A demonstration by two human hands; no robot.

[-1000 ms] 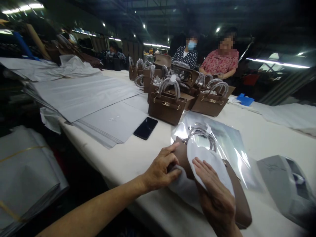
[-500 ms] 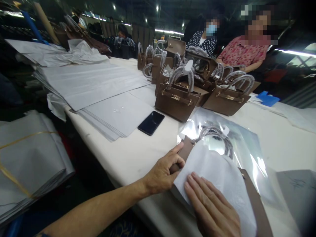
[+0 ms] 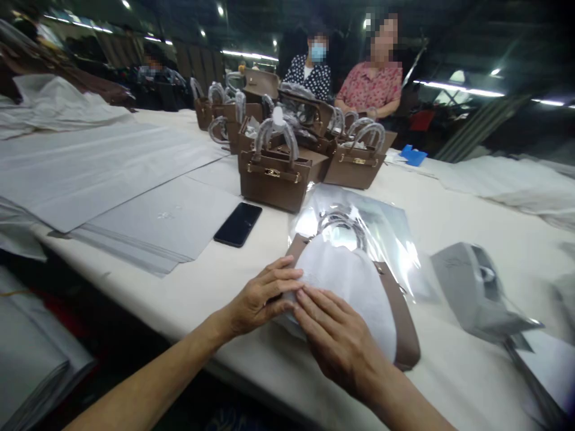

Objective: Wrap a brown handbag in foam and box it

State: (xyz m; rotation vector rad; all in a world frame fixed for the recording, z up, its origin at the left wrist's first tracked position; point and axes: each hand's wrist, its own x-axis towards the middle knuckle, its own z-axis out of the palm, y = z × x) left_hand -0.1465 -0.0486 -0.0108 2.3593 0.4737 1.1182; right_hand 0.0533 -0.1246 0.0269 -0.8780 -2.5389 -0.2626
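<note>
A brown handbag (image 3: 402, 323) lies flat on the white table (image 3: 453, 383) in front of me, its wrapped handle under a clear plastic bag (image 3: 386, 233). White tissue paper (image 3: 350, 281) covers most of its face. My left hand (image 3: 260, 296) curls its fingers round the bag's near-left corner and the paper's edge. My right hand (image 3: 335, 338) lies flat on the paper beside it, fingers stretched and pressed down.
A black phone (image 3: 238, 224) lies left of the bag. Stacks of grey paper sheets (image 3: 148, 221) cover the table's left. Several upright brown handbags (image 3: 274, 176) stand behind. A grey pouch (image 3: 471, 293) lies right. Two people (image 3: 372, 81) sit at the far side.
My view swung right and the bag sits more central. My right hand slid toward the left hand at the bag's near corner; the tissue now lies smoother over the bag.
</note>
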